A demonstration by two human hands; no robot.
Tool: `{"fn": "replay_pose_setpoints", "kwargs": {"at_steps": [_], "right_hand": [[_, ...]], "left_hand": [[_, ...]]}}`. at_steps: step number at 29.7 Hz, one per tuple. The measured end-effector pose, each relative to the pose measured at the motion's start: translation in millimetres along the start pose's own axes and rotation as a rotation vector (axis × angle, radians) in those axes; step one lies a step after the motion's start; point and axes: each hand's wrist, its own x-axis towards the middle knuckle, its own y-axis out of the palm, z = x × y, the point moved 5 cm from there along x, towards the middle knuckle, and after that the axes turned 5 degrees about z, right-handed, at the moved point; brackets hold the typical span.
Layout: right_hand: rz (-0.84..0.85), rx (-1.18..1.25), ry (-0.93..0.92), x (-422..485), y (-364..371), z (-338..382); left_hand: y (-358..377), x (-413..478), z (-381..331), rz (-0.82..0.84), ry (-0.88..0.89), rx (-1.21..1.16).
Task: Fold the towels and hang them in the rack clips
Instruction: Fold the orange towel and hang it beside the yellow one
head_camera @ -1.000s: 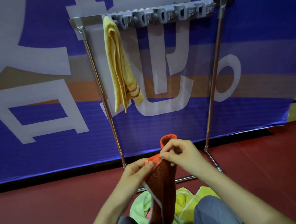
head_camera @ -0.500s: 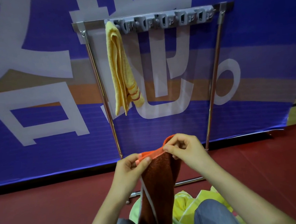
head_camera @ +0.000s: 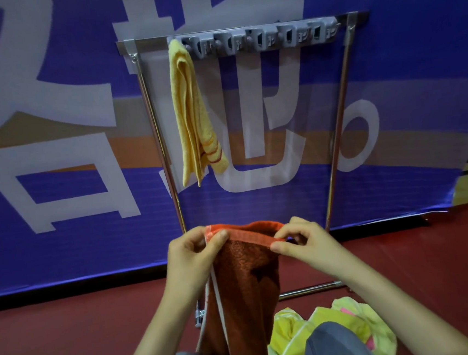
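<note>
While the left hand (head_camera: pixel 194 255) and right hand (head_camera: pixel 304 242) each pinch the top hem of the one red towel (head_camera: pixel 246 290) with curled fingers, it hangs low before the rack (head_camera: pixel 259 39). One yellow towel (head_camera: pixel 192 109) hangs at its left end; a yellow-green heap (head_camera: pixel 327 325) lies below.

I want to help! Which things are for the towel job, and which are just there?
For the job: red towel, pinched by left hand and right hand; yellow towel, already hung; grey clips; metal rack; yellow-green cloth pile.
Just there: blue banner; red floor.
</note>
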Motion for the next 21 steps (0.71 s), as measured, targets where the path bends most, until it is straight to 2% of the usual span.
{"fn": "replay_pose_setpoints", "kwargs": {"at_steps": [4,7,11,15,21], "right_hand": [[0.081,-0.070,-0.003,-4,-5,-14],[0.166,0.035,0.009,-6,-6,-20],[0.041,0.096,-0.003,0,-23,-11],[-0.062,0.131,-0.055,13,-45,19],[0.013,0.088,-0.039,16,-60,31]], "left_hand": [[-7,0,3,-0.002,0.011,0.056],[-11,-3,8,0.024,0.017,0.132],[-13,3,12,0.085,0.001,0.286],[-15,19,-4,0.154,-0.046,0.198],[-18,25,-13,0.411,-0.059,0.278]]}}
